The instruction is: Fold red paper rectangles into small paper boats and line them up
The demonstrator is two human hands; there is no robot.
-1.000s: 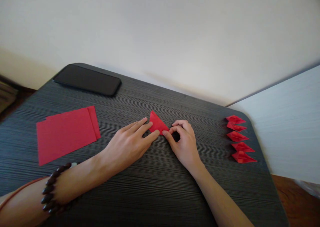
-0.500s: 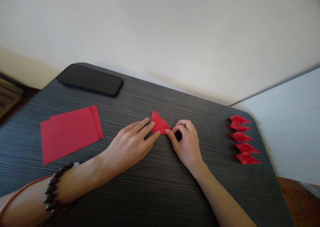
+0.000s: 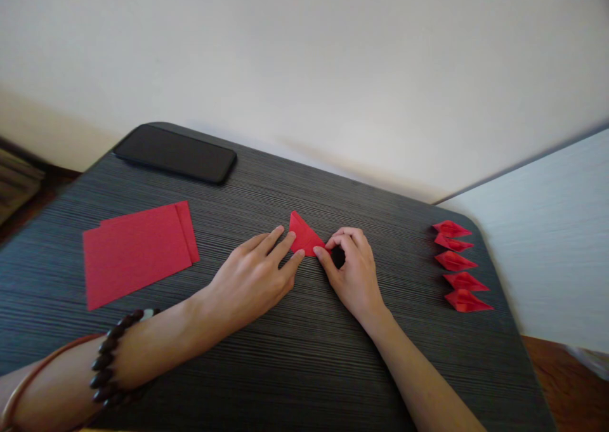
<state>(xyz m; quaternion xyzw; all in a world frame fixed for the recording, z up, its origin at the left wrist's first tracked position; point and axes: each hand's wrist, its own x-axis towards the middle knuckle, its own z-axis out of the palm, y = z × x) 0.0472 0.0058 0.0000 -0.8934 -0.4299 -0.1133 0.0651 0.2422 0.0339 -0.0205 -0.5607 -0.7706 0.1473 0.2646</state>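
Note:
A small folded piece of red paper (image 3: 304, 236) lies on the dark table between my hands, with a slanted upper right edge. My left hand (image 3: 254, 267) rests with fingers stretched out and apart, its fingertips on the paper's left side and lower edge. At the paper's right corner, my right hand (image 3: 354, 267) pinches it between thumb and curled fingers. That corner is partly hidden by the fingertips.
Red paper sheets (image 3: 137, 254) lie overlapped on the left. A black phone (image 3: 176, 155) lies at the back left edge. Several folded red paper pieces (image 3: 457, 261) stand in a column at the right edge of the dark wood-grain table (image 3: 304, 368). A pale wall (image 3: 304, 70) rises behind.
The view has shifted slightly. Both hands keep nearly the same places on the red paper, and its shape looks almost unchanged.

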